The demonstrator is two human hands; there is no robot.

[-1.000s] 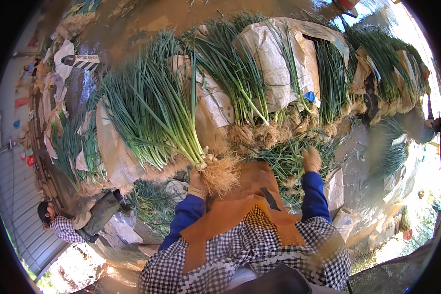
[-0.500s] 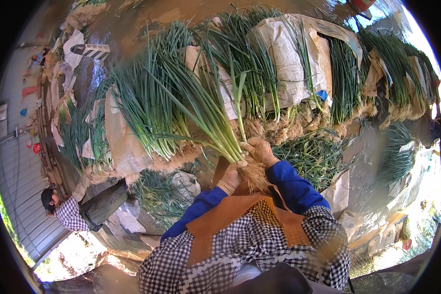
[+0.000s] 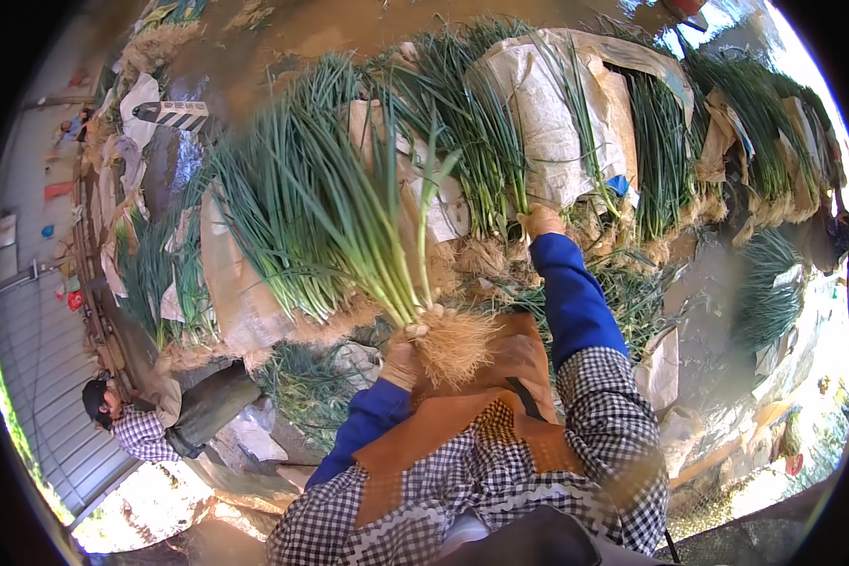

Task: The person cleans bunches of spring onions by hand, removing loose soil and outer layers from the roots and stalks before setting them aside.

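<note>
Green onion bunch (image 3: 387, 283) up off the ground, just in front of the orange apron (image 3: 424, 420); roots (image 3: 455, 347) hang toward the wearer, green leaves fan away over the row behind. Left hand (image 3: 402, 364): grip clamped around the bunch at its root end. Right hand (image 3: 543, 222): reached forward to the stalk bases of the row onions (image 3: 481, 174), beside the pale sack (image 3: 552, 127); fingers mostly hidden, can't tell if the grip is closed on a stalk. Blue scrap (image 3: 618, 185) lies near that hand, to its right. Loose leaves (image 3: 630, 307) heaped right of the right sleeve (image 3: 575, 302); second heap (image 3: 302, 391) left of the left sleeve (image 3: 368, 420). Tan sheet (image 3: 241, 274) among onions at left. Another person (image 3: 146, 429) at lower left, dark cap, checkered top.
</note>
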